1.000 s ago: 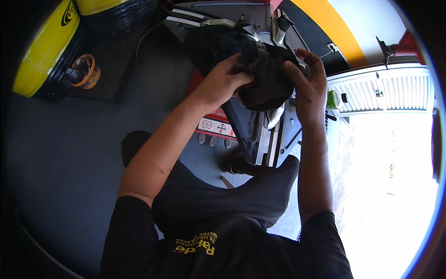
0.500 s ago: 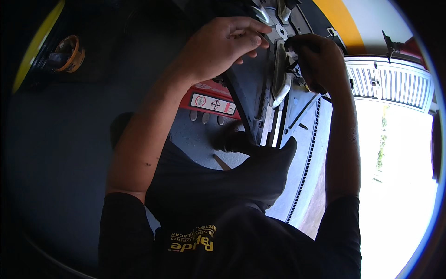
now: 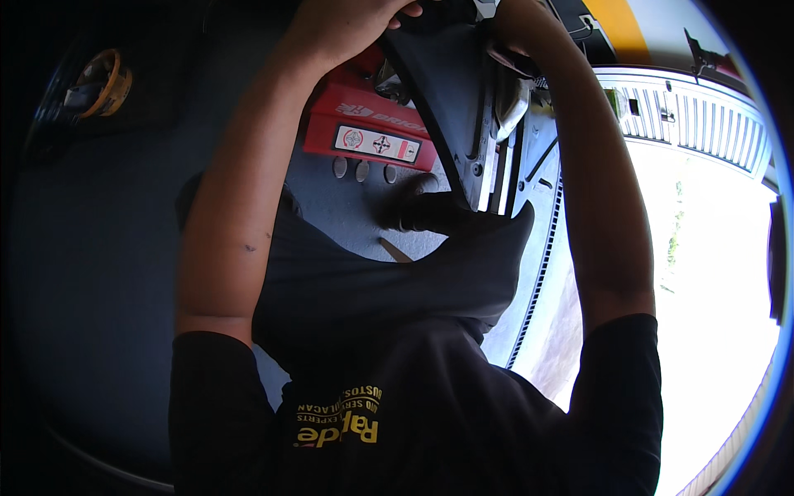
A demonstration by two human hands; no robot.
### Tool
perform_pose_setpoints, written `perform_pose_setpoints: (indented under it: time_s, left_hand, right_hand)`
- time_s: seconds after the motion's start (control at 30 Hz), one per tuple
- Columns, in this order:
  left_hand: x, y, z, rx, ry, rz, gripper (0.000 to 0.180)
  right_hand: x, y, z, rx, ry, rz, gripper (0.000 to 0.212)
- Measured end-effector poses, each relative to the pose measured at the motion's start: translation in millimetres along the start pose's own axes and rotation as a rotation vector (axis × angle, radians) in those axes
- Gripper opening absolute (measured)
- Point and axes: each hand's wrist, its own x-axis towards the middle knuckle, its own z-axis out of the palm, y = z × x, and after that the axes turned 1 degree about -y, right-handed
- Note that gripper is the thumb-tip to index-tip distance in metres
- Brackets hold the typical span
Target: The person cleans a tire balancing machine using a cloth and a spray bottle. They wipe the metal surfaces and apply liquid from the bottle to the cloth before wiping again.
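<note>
My left hand (image 3: 351, 23) reaches up past the top edge of the view, beside a dark triangular metal plate (image 3: 447, 91). Its fingertips curl near the edge, but most of the fingers are cut off. Over the upper part of the same machine is my right hand (image 3: 523, 29), back uppermost, close to a silver clamp jaw (image 3: 513, 112). Its fingers are hidden behind the hand and the frame edge, so any thing in them cannot be made out. Metal slide rails (image 3: 490, 157) run down from the jaw toward my legs.
A red machine base (image 3: 364, 116) with a white pictogram label and several round discs below it stands left of the plate. An orange-rimmed bucket (image 3: 116, 87) is at far left. My shoe (image 3: 413, 202) is under the machine. A white slatted gate (image 3: 703, 124) borders the bright opening at right.
Both hands have moved upward in the view, partly out of it. The machine and the red base also sit higher in the picture.
</note>
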Motion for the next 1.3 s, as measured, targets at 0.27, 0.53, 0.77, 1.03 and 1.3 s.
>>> perform_pose_setpoints:
  time_s: [0.27, 0.53, 0.77, 1.03, 1.3]
  left_hand:
    - [-4.1, -0.3, 3.7, -0.003, -0.024, 0.03, 0.024]
    - [-10.6, 7.6, 8.9, 0.032, -0.005, 0.053, 0.023]
    - [-16.5, 5.5, 2.5, -0.009, -0.041, 0.022, 0.022]
    - [-15.5, 3.9, 2.3, 0.002, -0.038, -0.02, 0.022]
    - [-19.3, -3.0, 2.6, 0.121, -0.033, 0.096, 0.027]
  right_hand:
    - [-18.0, 3.8, 18.6, -0.259, 0.041, -0.215, 0.023]
    - [-48.9, -22.5, 28.4, -0.135, 0.11, -0.1, 0.025]
    - [-111.4, -23.1, 2.9, 0.26, -0.138, -0.017, 0.047]
    - [-27.0, 85.3, -0.5, 0.033, 0.159, -0.366, 0.015]
    - [59.4, 55.2, 40.4, -0.156, -0.147, -0.36, 0.019]
